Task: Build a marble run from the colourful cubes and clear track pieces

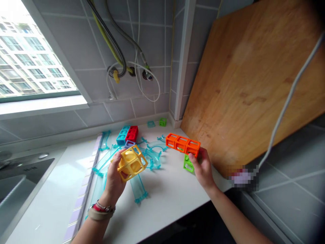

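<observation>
My left hand [115, 176] is closed around a yellow block of joined open-frame cubes [132, 162], held up above the counter. My right hand [203, 167] grips an orange row of three frame cubes [182, 143] by its right end. Below that end, a green frame cube [188, 164] sits by my right thumb; I cannot tell whether it is joined to the orange row. Behind the yellow block stand a blue block [123, 135] and a red block [132, 133], side by side, with a small purple cube [129, 144] in front of them.
Clear teal track pieces [139, 189] lie scattered on the white counter [162, 210]. At the back are a small green cube [163, 122] and a pale teal one [151, 124]. A large wooden board [248, 84] leans at right; a sink [33, 183] is at left.
</observation>
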Motion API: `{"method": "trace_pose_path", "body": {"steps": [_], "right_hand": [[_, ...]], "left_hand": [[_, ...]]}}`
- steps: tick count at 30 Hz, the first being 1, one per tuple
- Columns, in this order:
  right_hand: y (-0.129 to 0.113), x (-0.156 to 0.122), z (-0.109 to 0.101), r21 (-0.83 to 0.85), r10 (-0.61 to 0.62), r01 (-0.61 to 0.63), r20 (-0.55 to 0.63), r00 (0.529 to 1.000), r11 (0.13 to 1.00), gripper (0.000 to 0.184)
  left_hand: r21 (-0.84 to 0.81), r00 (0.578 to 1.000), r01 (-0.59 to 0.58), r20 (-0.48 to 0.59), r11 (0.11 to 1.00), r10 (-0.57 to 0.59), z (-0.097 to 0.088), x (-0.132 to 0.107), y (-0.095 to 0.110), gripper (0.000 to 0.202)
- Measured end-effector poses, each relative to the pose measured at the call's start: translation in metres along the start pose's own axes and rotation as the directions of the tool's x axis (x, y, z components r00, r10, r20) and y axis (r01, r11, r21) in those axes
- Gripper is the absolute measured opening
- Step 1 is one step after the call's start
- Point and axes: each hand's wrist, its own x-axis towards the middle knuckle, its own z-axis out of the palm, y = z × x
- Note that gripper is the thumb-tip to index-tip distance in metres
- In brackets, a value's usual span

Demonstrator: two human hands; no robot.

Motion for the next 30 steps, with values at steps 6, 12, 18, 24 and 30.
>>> {"method": "trace_pose_path", "body": {"steps": [6, 12, 18, 24, 30], "right_hand": [[0.004, -0.005, -0.015, -0.045, -0.013, 0.015, 0.043, 0.999, 0.999, 0.04], [-0.007, 0.004, -0.012, -0.264, -0.037, 0.072, 0.136, 0.99, 0.962, 0.043], [0.001, 0.012, -0.017, -0.397, -0.091, 0.157, 0.18, 0.979, 0.904, 0.052], [-0.02, -0.01, -0.018, -0.448, -0.44, 0.429, 0.086, 0.894, 0.784, 0.07], [-0.063, -0.04, 0.043, -0.185, -0.278, 0.432, 0.534, 0.798, 0.883, 0.055]], "left_hand": [[-0.013, 1.0, -0.002, 0.029, 1.0, 0.003, -0.003, 0.001, -0.004, 0.047], [-0.001, 1.0, -0.03, 0.006, 1.0, 0.03, -0.003, 0.003, -0.004, 0.047], [0.015, 0.998, -0.041, 0.04, 0.999, 0.04, -0.002, 0.001, -0.003, 0.05], [0.031, 0.998, -0.036, 0.06, 0.999, 0.034, 0.003, -0.004, -0.003, 0.052], [0.068, 0.972, -0.07, 0.229, 0.995, 0.053, 0.002, -0.009, -0.006, 0.072]]}}
